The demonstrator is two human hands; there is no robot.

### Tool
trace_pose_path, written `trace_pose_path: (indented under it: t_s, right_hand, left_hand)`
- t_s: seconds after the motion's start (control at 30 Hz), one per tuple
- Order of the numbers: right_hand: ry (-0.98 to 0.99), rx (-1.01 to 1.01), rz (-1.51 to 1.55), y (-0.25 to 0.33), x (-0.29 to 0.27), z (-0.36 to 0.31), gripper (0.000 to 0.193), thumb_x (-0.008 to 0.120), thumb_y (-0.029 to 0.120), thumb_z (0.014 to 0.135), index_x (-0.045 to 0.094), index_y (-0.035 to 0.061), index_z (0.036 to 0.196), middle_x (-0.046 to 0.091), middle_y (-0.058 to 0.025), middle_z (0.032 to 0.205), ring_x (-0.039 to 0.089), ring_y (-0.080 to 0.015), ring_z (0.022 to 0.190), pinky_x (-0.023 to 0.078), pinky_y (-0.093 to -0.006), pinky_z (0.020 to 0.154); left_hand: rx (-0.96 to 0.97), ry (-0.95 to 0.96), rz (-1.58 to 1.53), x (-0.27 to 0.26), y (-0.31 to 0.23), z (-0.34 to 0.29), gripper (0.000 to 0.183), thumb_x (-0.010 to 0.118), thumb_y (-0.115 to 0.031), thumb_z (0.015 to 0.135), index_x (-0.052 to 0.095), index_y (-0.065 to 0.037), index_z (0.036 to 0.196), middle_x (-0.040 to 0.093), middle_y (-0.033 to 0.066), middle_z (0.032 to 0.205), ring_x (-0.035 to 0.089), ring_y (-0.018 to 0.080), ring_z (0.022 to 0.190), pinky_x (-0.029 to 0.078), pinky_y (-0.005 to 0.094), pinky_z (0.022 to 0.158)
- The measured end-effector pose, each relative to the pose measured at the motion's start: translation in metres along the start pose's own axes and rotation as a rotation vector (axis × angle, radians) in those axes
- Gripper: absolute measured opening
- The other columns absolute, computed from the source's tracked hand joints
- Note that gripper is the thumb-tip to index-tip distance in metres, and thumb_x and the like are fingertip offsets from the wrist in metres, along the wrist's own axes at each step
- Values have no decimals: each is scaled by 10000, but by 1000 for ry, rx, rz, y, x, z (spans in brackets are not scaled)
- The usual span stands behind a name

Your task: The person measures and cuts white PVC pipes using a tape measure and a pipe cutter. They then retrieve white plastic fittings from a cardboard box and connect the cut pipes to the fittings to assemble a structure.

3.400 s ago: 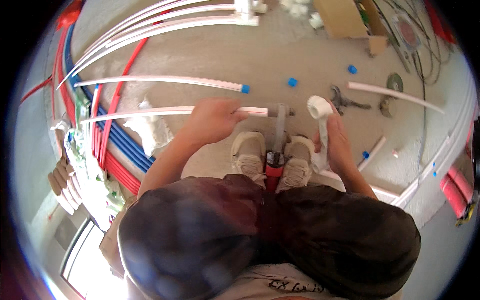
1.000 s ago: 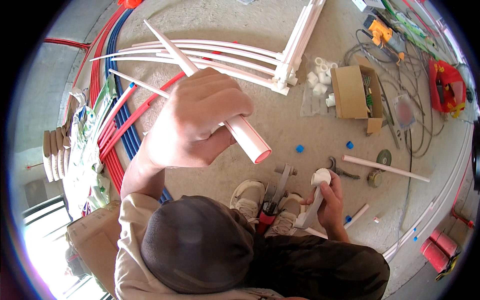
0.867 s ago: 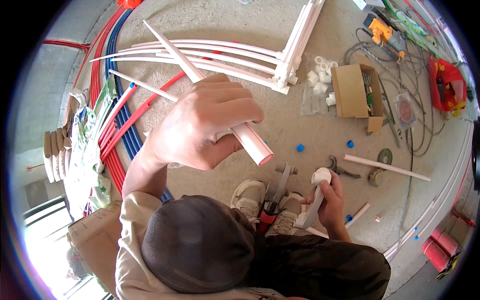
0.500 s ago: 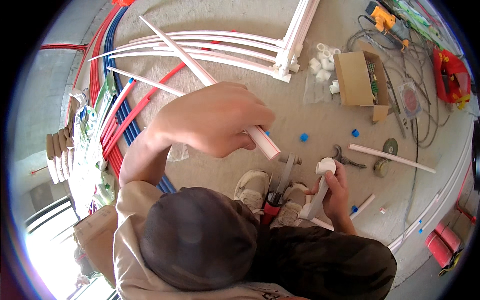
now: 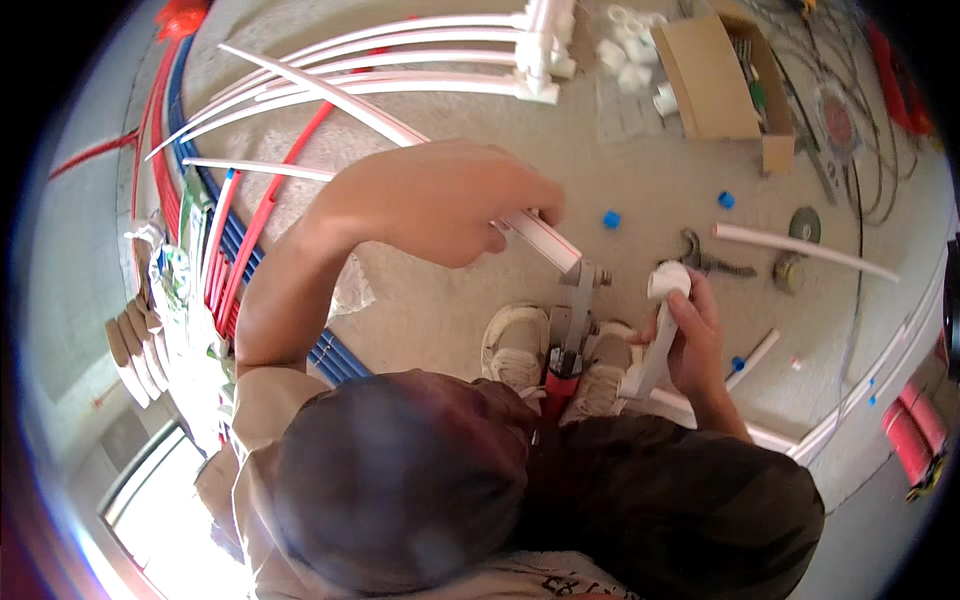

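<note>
My left hand (image 5: 450, 205) is wrapped around a long white pipe (image 5: 553, 246) with red stripes, near its cut end. That end meets the top of a pipe welder's metal plate (image 5: 580, 298) in the picture; I cannot tell whether they touch. The welder has a red handle (image 5: 563, 368) and stands upright between my shoes. My right hand (image 5: 697, 333) is closed around a white pipe assembly (image 5: 657, 352), with a round white fitting (image 5: 670, 280) at its upper end. A small metal die (image 5: 603, 278) sticks out of the plate, to the left of this fitting.
Joined white pipes (image 5: 540, 60) lie ahead, beside white fittings (image 5: 630, 55) and an open cardboard box (image 5: 710, 85). Pliers-like cutters (image 5: 715, 262), a loose pipe (image 5: 805, 250) and blue caps (image 5: 611, 219) lie to the right. Red and blue conduits run along the left.
The pipe in my left hand has come closer to the welder's plate. My right hand still holds the assembly. The whole view has shifted, so floor items sit higher in the picture.
</note>
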State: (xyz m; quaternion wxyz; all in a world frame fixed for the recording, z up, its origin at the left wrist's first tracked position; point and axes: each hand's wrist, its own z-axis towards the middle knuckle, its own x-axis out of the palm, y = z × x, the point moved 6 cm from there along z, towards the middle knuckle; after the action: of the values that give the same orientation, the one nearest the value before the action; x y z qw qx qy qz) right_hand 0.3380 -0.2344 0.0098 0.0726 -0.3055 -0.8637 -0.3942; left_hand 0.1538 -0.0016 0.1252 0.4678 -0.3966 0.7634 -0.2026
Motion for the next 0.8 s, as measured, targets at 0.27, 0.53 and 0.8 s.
trace_pose_path:
  t_s: [0.27, 0.53, 0.8]
  right_hand:
    - [-45, 76, 89, -4, -7, 20, 454, 568, 249, 1029, 421, 12, 1387, 568, -84, 1025, 615, -160, 714, 623, -412, 706]
    - [-99, 109, 61, 8, -15, 13, 448, 584, 243, 1018, 432, 14, 1371, 580, -82, 1000, 615, -168, 713, 618, -411, 705]
    - [-102, -2, 86, -7, -20, 4, 429, 560, 205, 1011, 427, 4, 1365, 592, -95, 991, 629, -174, 718, 619, -413, 687]
  left_hand:
    - [63, 26, -8, 9, 17, 41, 455, 741, -56, 786, 613, -62, 1222, 655, 161, 1136, 594, 403, 1107, 468, 488, 962]
    - [29, 67, -72, 24, 32, 58, 360, 734, -117, 835, 621, -48, 1170, 646, 155, 1080, 598, 392, 1076, 464, 482, 943]
    - [63, -214, 7, 2, 9, 24, 268, 732, -179, 881, 629, -62, 1099, 621, 131, 990, 599, 370, 1002, 458, 468, 909]
